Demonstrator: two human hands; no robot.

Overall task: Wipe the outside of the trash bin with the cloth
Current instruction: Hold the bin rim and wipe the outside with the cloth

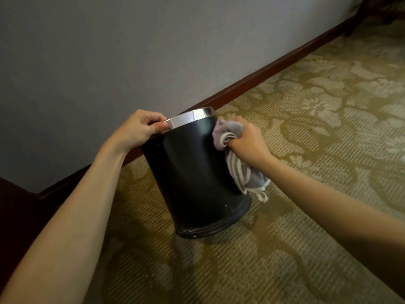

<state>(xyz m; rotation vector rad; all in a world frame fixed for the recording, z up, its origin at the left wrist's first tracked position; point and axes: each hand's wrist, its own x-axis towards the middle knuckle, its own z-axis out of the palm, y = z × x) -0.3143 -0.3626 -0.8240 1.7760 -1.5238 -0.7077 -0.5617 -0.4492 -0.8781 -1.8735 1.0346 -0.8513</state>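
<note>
Right hand (245, 139) clutches the bunched striped cloth (228, 132), pressed to the upper right side of the black trash bin (192, 176). Left hand (140, 130) pinches the chrome rim (190, 118), tipping the bin away toward the wall (109, 51) on the carpet (306, 150). Bin's long axis runs rim-far to base-near, so the unwiped wall lies below the cloth; a downward stroke seems likely.

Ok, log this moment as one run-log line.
step: wiping bin side | left hand: grips steel rim, trash bin tilted | right hand: presses striped cloth to bin's upper right side | floor: patterned carpet
</note>
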